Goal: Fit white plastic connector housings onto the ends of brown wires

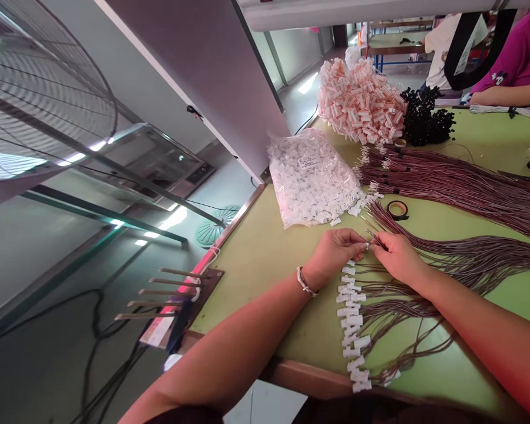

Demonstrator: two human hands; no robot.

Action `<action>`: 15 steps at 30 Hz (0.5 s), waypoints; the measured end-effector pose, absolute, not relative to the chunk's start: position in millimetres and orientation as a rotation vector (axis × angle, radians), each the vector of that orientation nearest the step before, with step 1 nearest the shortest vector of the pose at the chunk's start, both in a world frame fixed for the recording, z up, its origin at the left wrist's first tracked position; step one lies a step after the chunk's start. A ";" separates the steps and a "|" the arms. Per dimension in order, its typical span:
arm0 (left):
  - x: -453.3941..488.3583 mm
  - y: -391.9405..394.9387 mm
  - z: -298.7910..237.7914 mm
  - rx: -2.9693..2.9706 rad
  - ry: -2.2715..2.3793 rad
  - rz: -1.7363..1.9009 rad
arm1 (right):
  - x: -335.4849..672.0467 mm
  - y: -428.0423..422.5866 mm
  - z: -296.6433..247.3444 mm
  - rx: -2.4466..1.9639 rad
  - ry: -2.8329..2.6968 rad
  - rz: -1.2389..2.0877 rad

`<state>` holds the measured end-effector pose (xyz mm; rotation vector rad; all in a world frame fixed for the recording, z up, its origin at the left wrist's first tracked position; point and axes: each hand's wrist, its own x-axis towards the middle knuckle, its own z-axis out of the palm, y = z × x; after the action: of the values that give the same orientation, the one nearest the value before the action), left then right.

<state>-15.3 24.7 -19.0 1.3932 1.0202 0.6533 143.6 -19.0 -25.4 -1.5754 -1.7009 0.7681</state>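
Note:
Thumb and fingers of my left hand (341, 252) pinch a small white connector (366, 246), of which only a corner shows. Close against it, my right hand (395, 254) is closed round several thin dark wires, their ends pointing at the connector. Whether a wire sits inside the connector I cannot tell. Below my hands runs a column of white connectors (352, 321) with brown wires (391, 312) leading off to the right. Beyond my hands lies an open plastic bag of white connectors (311, 176), some spilled at its corner.
Bundles of brown wires (450, 182) stretch across the right side. Behind them are piles of pink-and-white parts (362, 103) and black parts (426, 118). A tape roll (397, 209) lies near the wires. A pronged rack (172, 294) is at the left table edge. Other people sit at far right.

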 end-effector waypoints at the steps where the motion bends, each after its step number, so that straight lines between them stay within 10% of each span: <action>1: -15.3 24.7 -19.1 1.406 1.025 0.649 | 143.6 -19.6 -25.7 -1.584 -1.712 0.757; 15: -21.8 27.6 -15.1 1.403 0.978 0.605 | 143.5 -19.2 -24.7 -1.548 -1.611 0.861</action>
<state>-21.8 27.6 -15.1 1.4031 0.9778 0.6046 143.5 -19.2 -24.7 -1.5481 -1.6113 0.8611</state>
